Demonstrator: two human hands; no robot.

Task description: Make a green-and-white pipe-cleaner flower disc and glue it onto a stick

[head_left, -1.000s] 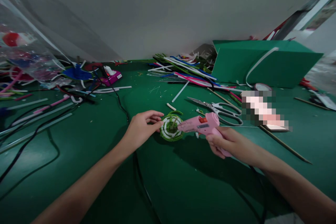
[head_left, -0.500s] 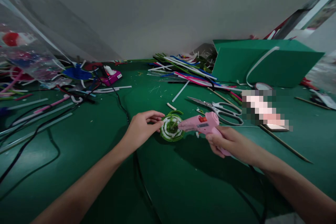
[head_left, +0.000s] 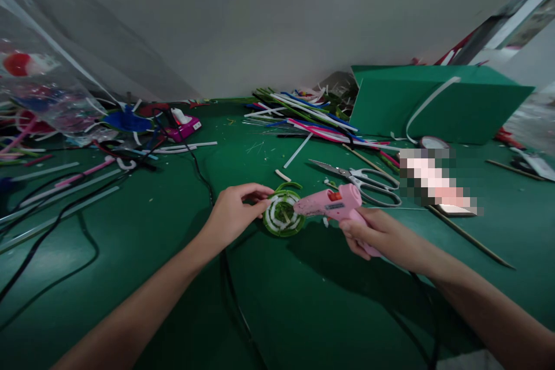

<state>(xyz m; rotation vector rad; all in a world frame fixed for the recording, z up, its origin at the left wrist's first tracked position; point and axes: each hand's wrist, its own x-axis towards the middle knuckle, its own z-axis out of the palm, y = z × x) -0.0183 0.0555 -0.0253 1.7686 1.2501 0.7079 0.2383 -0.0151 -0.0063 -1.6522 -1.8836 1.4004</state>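
A round green and white coil (head_left: 284,215) is at the middle, above the green table (head_left: 269,306). My left hand (head_left: 238,208) pinches its left edge between thumb and fingers. In my right hand (head_left: 375,231) is a pink glue gun (head_left: 332,203), its nozzle pointing left at the coil's right side. Whether the nozzle touches the coil, I cannot tell. A loose green strip end curves above the coil's top edge. Just beyond lies a short white piece (head_left: 283,175).
Open-handled scissors (head_left: 368,180) lie behind the glue gun. Colored pipe cleaners (head_left: 303,110) are heaped before a green box (head_left: 437,104). A magenta power socket (head_left: 184,128), cords and glue sticks (head_left: 65,214) occupy the left. A blurred-out object (head_left: 437,185) and thin stick (head_left: 472,237) lie right.
The coil has turned and tilted slightly in my left hand, showing more of its face. My right hand and the glue gun have hardly moved.
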